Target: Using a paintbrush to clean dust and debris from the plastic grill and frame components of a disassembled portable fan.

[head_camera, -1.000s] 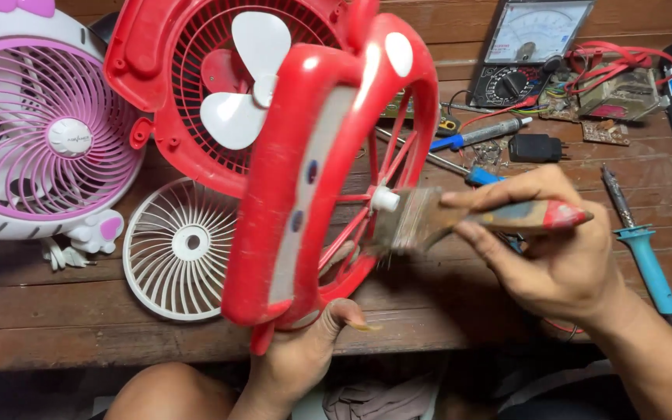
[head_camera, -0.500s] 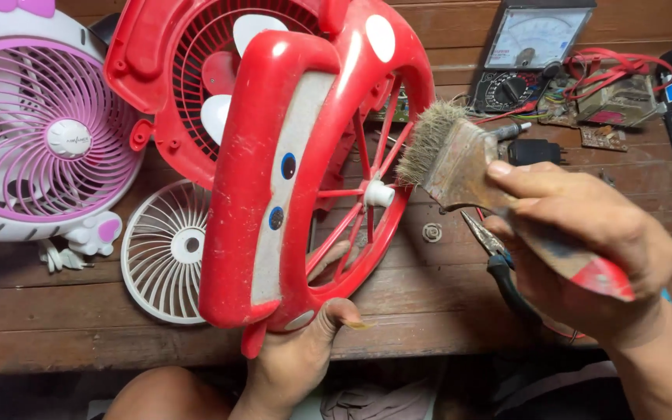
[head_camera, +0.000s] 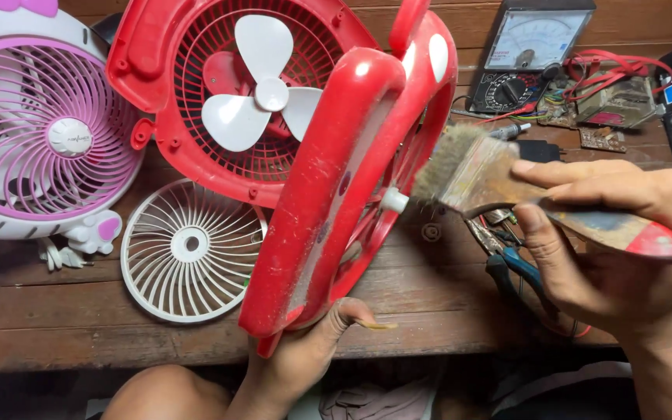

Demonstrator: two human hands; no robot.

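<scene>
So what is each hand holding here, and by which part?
The right hand grips a worn paintbrush by its wooden handle. The left hand holds the red fan housing up on edge by its bottom end, thumb pressed against it.

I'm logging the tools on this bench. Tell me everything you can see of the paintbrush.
The paintbrush is flat and worn, with splayed greyish bristles, a dull metal band and a wooden handle ending in a red tip. The right hand grips the handle, holding it nearly level. Its bristles point left, meeting the white hub of the red fan housing, which the left hand holds on edge.
</scene>
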